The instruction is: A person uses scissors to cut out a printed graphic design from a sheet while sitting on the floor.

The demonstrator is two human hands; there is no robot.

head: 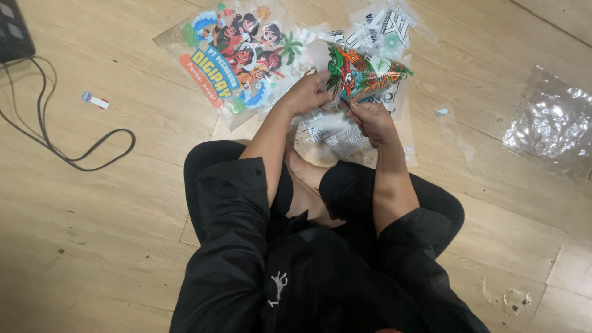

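seated on a wooden floor (111, 203), a person pinches a curled, colourful printed film sheet (361, 75) between the fingers of the left hand (306, 94) and right hand (372, 118), above a pile of printed sheets (246, 52)

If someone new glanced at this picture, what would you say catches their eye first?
Most striking is the bright orange-and-green printed sheet, curled and held up between the left hand and right hand at top centre. Just left of it, a large colourful cartoon print lies flat on the wooden floor, while crinkled clear plastic glints at the right edge.
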